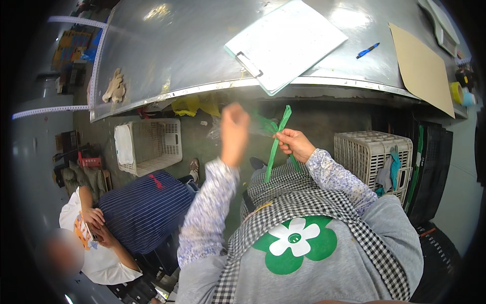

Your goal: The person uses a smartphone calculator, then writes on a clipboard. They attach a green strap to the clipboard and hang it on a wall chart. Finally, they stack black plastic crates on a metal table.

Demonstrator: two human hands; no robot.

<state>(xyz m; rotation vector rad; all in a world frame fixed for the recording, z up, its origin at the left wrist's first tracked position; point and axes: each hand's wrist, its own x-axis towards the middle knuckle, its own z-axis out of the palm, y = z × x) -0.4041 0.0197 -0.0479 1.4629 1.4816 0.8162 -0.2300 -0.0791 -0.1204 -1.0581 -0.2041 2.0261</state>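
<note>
My right hand (296,144) pinches a shiny green ribbon-like strip (272,161) between thumb and fingers, above my lap. One end of the strip sticks up past the fingers and longer tails hang below them. A thin, blurred green part of it spreads from the pinch toward my left hand (235,133). That hand is raised to the left, smeared by motion, and its fingers cannot be made out clearly. Whether it holds any of the green strip does not show.
Ahead stands a metal table (187,45) with a clipboard (288,45), a blue pen (368,50), a brown cardboard sheet (420,66) and gloves (115,86). White crates flank me, one at left (172,139), one at right (354,147). A seated person (142,207) holds a phone at left.
</note>
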